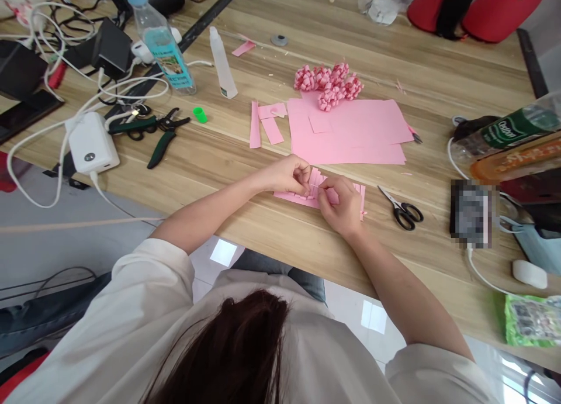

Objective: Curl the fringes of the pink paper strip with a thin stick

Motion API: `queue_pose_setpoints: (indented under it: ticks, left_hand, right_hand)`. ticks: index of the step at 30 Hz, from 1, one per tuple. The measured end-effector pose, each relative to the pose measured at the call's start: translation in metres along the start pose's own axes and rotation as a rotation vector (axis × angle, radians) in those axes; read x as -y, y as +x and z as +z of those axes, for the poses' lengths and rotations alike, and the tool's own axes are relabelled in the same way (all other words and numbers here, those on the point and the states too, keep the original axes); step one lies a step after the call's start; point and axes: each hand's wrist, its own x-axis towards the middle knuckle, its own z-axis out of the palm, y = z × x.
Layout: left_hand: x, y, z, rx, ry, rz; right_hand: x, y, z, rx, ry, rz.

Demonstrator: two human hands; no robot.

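Observation:
Near the table's front edge lies a pink paper piece cut into narrow strips. My left hand rests over its left part, thumb and fingertips pinched together at the strips. From the right, my right hand covers part of the same paper, its thumb and forefinger closed on a thin pink strip between the hands. The exact grip of the fingertips is small and partly hidden. Just beyond are stacked pink paper sheets, with curled pink paper flowers on their far edge. Black-handled scissors lie right of my right hand.
Left are cut pink pieces, a green cap, pliers, a glue bottle, a blue-labelled bottle and a white charger with tangled cables. Drink bottles and a green packet stand or lie right.

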Motion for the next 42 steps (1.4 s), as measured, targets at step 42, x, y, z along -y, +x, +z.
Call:
queue_pose_setpoints:
  ticks: [42]
  left_hand:
    - [0.007, 0.006, -0.004, -0.158, 0.877, 0.081]
  right_hand:
    - [0.0, 0.0, 0.0, 0.174, -0.268, 0.258]
